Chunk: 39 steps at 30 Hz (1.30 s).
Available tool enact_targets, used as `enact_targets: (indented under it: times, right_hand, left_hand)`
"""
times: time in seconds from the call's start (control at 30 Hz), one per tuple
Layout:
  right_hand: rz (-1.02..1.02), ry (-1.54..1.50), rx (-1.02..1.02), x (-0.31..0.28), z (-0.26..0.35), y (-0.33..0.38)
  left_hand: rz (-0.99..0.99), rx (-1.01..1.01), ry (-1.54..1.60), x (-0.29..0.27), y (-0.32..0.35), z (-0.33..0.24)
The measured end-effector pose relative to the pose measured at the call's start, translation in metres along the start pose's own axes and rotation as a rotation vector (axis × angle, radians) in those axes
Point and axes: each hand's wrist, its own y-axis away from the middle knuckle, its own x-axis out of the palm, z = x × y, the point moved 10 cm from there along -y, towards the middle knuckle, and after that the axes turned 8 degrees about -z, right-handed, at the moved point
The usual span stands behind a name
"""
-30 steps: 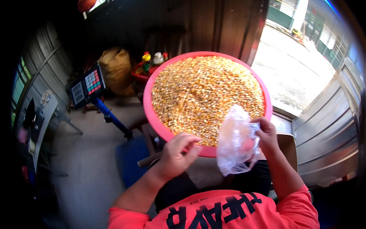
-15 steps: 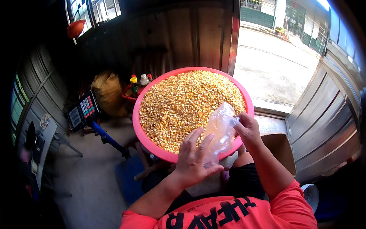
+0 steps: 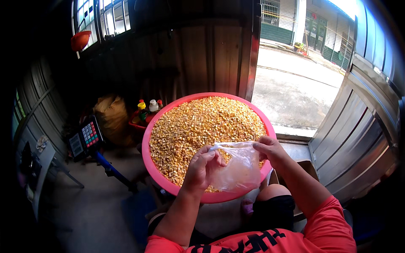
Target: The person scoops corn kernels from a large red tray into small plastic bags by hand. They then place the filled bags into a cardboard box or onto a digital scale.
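A clear plastic bag [image 3: 237, 170] hangs between my two hands over the near rim of a wide pink basin [image 3: 148, 165]. My left hand [image 3: 201, 167] pinches one top corner of it, fingers curled. The other top corner is between the thumb and fingers of my right hand [image 3: 268, 147]. The bag's top edge is stretched across, and nothing shows inside it. Dried yellow corn kernels [image 3: 206, 124] fill the basin in a low mound behind the bag.
Left of the basin stands a platform scale with a keypad display [image 3: 85, 138] on a blue post. Capped bottles [image 3: 147, 106] and a tan sack [image 3: 112, 114] sit behind it. A cardboard box [image 3: 307, 169] is at right, by a metal door [image 3: 350, 139] beside the open doorway.
My left hand has gone from spread fingers beside the bag to gripping its corner. The bag, earlier bunched and upright from my right hand, is now spread wide between both hands.
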Motion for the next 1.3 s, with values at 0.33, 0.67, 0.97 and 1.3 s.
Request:
enact_targets:
  times: [0.33,0.67,0.97,1.3]
  right_hand:
    - [0.18,0.496,-0.492,0.102,0.077,0.04]
    - [0.121,0.184,-0.468,0.073,0.085,0.035]
    - [0.47,0.277,-0.556,0.059,0.08,0.062]
    - [0.262,0.934,-0.912,0.047,0.075,0.08]
  left_hand:
    - [0.034,0.081,-0.135,0.015,0.002,0.002]
    - [-0.052,0.05,0.0,0.008,0.014,-0.027]
    - [-0.183,0.355,-0.051,-0.028,0.012,-0.077]
    - [-0.232,0.589,-0.829,-0.034,0.02,-0.081]
